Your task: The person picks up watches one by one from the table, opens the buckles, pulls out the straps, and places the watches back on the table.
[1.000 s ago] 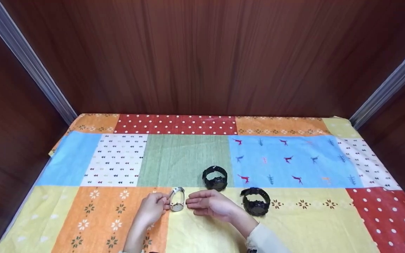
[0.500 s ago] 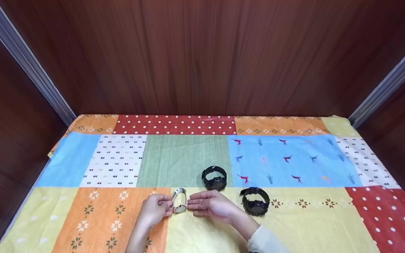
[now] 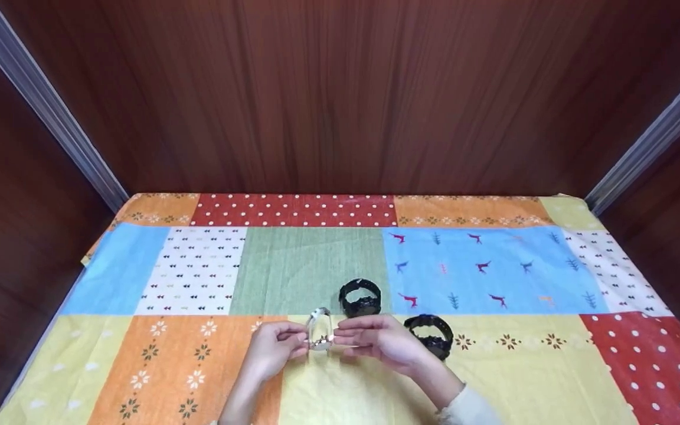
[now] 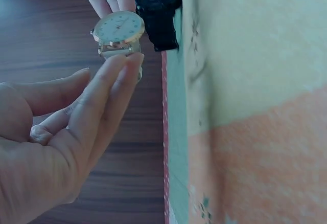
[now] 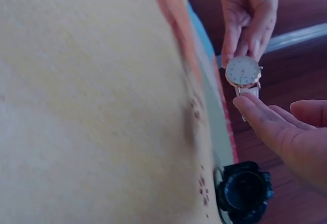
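A silver watch with a white dial is lifted off the patchwork cloth between both hands. My left hand pinches its band from the left, and its fingertips lie just under the dial. My right hand holds the band from the right, its fingertips touching the strap below the dial. In the right wrist view the left hand grips the watch from the far side.
Two black watches stand on the cloth, one just behind the hands and one right beside my right wrist. Dark wooden walls close in the back and both sides.
The silver watch rose from the cloth and shifted right and a little away from me. My right hand closed in and took hold of it, and both hands moved right with it.
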`<action>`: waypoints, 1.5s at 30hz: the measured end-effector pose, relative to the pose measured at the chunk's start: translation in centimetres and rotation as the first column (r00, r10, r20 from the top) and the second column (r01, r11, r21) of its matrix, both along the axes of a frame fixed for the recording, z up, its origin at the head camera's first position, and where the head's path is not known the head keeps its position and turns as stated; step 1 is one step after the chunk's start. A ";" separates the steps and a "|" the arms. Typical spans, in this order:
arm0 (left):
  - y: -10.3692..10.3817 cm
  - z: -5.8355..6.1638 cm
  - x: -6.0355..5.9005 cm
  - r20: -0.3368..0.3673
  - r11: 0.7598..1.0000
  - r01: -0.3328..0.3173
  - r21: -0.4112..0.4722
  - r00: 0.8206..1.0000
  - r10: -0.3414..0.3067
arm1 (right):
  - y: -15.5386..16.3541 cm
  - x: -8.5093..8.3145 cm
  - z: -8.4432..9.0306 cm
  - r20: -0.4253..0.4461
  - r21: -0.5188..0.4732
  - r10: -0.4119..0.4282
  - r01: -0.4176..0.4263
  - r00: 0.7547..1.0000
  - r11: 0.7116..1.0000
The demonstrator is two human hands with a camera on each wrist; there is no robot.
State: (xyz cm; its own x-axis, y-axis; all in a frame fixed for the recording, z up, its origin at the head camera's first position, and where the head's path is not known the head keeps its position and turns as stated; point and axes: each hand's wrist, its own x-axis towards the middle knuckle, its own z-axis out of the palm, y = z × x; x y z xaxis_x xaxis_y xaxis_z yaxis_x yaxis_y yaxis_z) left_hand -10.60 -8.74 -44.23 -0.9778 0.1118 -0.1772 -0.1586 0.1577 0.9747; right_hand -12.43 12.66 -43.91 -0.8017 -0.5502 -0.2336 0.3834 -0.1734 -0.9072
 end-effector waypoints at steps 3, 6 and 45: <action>0.5 0.4 -0.1 -0.004 1.000 0.020 0.018 1.000 -0.020 | 0.9 0.1 0.4 -0.002 -0.003 -0.014 0.014 1.000 1.000; 1.1 0.9 -0.3 -0.010 0.998 0.046 0.032 0.999 -0.046 | 1.8 0.1 0.8 0.001 -0.022 -0.036 0.036 0.999 0.999; 6.8 2.5 -2.8 -0.031 0.978 0.131 0.161 0.991 -0.128 | 8.4 -0.6 2.7 -0.085 -0.108 -0.076 0.067 0.993 0.992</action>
State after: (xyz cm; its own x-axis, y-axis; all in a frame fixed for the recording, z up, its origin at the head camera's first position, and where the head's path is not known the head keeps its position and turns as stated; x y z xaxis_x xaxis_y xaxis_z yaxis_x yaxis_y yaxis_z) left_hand -13.40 -1.96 -41.77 -0.9564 0.2632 -0.1264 -0.1269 0.0151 0.9918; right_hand -13.03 21.03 -41.24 -0.8550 -0.5081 -0.1037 0.2850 -0.2934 -0.9125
